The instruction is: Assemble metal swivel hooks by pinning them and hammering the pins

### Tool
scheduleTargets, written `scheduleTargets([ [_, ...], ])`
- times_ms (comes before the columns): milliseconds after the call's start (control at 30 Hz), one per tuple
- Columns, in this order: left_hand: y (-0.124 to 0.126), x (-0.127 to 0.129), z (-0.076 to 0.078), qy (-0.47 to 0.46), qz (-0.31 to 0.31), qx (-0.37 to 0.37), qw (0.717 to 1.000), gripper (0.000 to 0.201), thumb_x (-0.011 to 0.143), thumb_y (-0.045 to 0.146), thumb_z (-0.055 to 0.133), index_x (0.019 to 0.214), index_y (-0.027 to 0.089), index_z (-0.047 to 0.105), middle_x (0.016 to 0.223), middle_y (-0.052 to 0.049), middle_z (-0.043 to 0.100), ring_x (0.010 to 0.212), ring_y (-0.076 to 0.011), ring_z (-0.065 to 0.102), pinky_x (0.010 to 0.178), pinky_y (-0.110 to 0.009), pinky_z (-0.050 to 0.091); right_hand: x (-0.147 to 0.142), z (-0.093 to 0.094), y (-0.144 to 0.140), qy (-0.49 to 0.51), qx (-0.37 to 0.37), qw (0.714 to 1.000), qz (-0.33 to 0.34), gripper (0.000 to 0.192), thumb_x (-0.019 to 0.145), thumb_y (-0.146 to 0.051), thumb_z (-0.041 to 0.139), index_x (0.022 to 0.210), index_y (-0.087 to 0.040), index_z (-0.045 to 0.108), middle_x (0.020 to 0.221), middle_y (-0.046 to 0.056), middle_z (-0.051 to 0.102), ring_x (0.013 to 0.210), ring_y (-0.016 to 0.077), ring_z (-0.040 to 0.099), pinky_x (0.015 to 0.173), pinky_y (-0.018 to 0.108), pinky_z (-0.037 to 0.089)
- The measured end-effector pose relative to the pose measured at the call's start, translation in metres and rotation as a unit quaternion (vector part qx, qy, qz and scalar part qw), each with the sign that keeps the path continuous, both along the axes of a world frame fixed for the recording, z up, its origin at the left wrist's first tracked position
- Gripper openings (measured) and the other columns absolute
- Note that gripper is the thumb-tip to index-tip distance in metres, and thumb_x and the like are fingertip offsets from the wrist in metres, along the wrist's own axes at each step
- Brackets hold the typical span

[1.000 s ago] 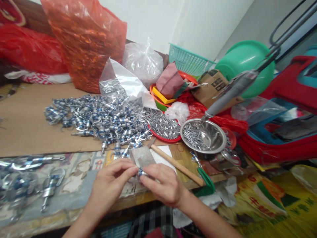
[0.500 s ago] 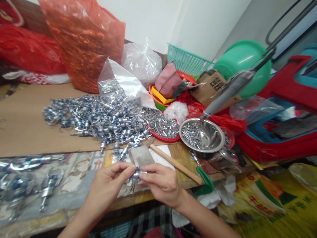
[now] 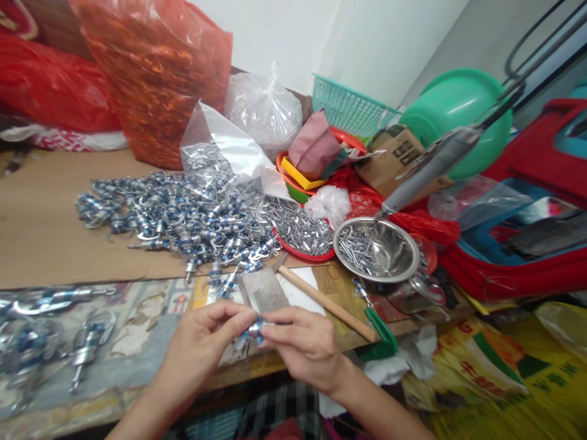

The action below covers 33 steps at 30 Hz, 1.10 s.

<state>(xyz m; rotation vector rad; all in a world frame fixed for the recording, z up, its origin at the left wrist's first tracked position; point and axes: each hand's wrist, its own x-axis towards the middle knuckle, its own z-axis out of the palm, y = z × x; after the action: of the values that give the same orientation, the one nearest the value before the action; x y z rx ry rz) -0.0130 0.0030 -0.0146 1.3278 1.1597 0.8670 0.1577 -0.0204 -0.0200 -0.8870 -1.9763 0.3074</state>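
Observation:
My left hand [image 3: 202, 348] and my right hand [image 3: 307, 345] meet at the table's near edge and pinch one small silver and blue metal clasp [image 3: 255, 330] between their fingertips. Just behind the hands lies a grey metal block [image 3: 263, 292] beside a hammer with a wooden handle [image 3: 328, 304]. A big heap of the same silver and blue clasps [image 3: 183, 217] covers the brown cardboard further back.
A red dish of small metal parts [image 3: 300, 235] and a steel bowl of pins [image 3: 376, 249] stand to the right. Finished clasps [image 3: 55, 330] lie at the left. Red and clear plastic bags [image 3: 156, 73], a green basket [image 3: 351, 110] and a green basin [image 3: 458, 110] crowd the back.
Both hands have stayed together on the clasp, turning it slightly between the fingertips. The view has shifted a little; nothing else moved.

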Motion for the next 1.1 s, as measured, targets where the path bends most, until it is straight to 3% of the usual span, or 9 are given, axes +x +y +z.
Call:
scheduleTargets([
  [100,-0.005,0.004,-0.008,-0.078,0.027,-0.071,0.994,0.032,0.067,0.033,0.064,0.095,0.019,0.063,0.083,-0.003,0.071,0.078,-0.019,0.063,0.07,-0.027,0.049,-0.006,0.002,-0.003,0.055,-0.063,0.996,-0.021,0.012,0.074,-0.016,0.061,0.082,-0.014,0.07,0.078,0.009,0.068,0.066,0.013,0.064,0.059,0.02,0.053],
  [233,-0.006,0.006,-0.017,-0.154,0.042,-0.101,0.982,0.059,0.065,0.029,0.068,0.118,0.02,0.044,0.089,-0.003,0.067,0.087,-0.0188,0.061,0.077,-0.027,0.049,0.002,0.009,0.012,-0.013,-0.176,0.984,-0.034,0.01,0.073,-0.023,0.064,0.077,-0.017,0.071,0.075,0.005,0.068,0.067,0.0124,0.063,0.061,0.02,0.051],
  [333,0.0,0.004,-0.019,-0.166,0.021,-0.111,0.98,0.065,0.067,0.031,0.065,0.123,0.02,0.034,0.077,-0.001,0.064,0.076,-0.0184,0.062,0.07,-0.03,0.051,0.029,0.008,0.052,-0.15,-0.189,0.952,-0.19,0.016,0.08,-0.026,0.055,0.085,-0.023,0.07,0.089,0.002,0.068,0.082,0.0115,0.062,0.075,0.02,0.048],
  [367,0.003,0.003,-0.018,-0.167,0.009,-0.116,0.979,0.066,0.067,0.031,0.065,0.123,0.019,0.032,0.075,0.0,0.062,0.073,-0.0179,0.061,0.067,-0.029,0.051,0.041,0.006,0.069,-0.216,-0.198,0.913,-0.285,0.021,0.083,-0.025,0.049,0.095,-0.025,0.066,0.098,0.001,0.066,0.088,0.0115,0.06,0.079,0.021,0.046],
  [500,0.015,-0.001,-0.012,-0.146,-0.055,-0.134,0.979,0.066,0.067,0.027,0.064,0.122,0.017,0.029,0.071,0.002,0.058,0.065,-0.0146,0.058,0.058,-0.026,0.048,0.074,-0.008,0.128,-0.271,-0.231,0.862,-0.361,0.022,0.075,-0.016,0.054,0.093,-0.018,0.067,0.092,0.011,0.067,0.093,0.024,0.06,0.08,0.033,0.044],
  [700,0.03,-0.003,-0.014,-0.151,-0.123,-0.169,0.966,0.071,0.064,0.019,0.064,0.123,0.018,0.024,0.064,0.005,0.055,0.056,-0.0124,0.055,0.051,-0.025,0.045,0.075,-0.022,0.155,-0.283,-0.244,0.861,-0.343,0.03,0.067,-0.006,0.056,0.092,-0.019,0.066,0.097,0.011,0.065,0.096,0.0268,0.057,0.083,0.036,0.041],
  [833,0.034,-0.005,-0.021,-0.179,-0.112,-0.173,0.962,0.074,0.06,0.014,0.063,0.122,0.02,0.022,0.066,0.005,0.056,0.054,-0.0126,0.056,0.052,-0.028,0.045,0.083,-0.017,0.149,-0.234,-0.245,0.882,-0.328,0.025,0.078,-0.011,0.047,0.097,-0.014,0.064,0.102,0.013,0.063,0.098,0.0236,0.056,0.084,0.034,0.04],
  [967,0.034,-0.006,-0.024,-0.181,-0.112,-0.166,0.963,0.073,0.061,0.013,0.062,0.122,0.02,0.024,0.066,0.005,0.056,0.054,-0.0119,0.056,0.052,-0.027,0.044,0.071,-0.005,0.113,-0.178,-0.27,0.91,-0.26,0.028,0.088,-0.023,0.038,0.097,-0.014,0.062,0.086,0.006,0.067,0.078,0.0149,0.062,0.07,0.025,0.046],
  [1100,0.035,-0.006,-0.025,-0.182,-0.12,-0.16,0.963,0.072,0.062,0.012,0.062,0.123,0.02,0.024,0.066,0.005,0.057,0.055,-0.0113,0.055,0.053,-0.026,0.042,0.03,0.01,0.059,-0.082,-0.312,0.944,-0.073,0.014,0.08,-0.021,0.053,0.081,-0.016,0.066,0.077,0.001,0.066,0.072,0.0121,0.06,0.064,0.021,0.045],
])
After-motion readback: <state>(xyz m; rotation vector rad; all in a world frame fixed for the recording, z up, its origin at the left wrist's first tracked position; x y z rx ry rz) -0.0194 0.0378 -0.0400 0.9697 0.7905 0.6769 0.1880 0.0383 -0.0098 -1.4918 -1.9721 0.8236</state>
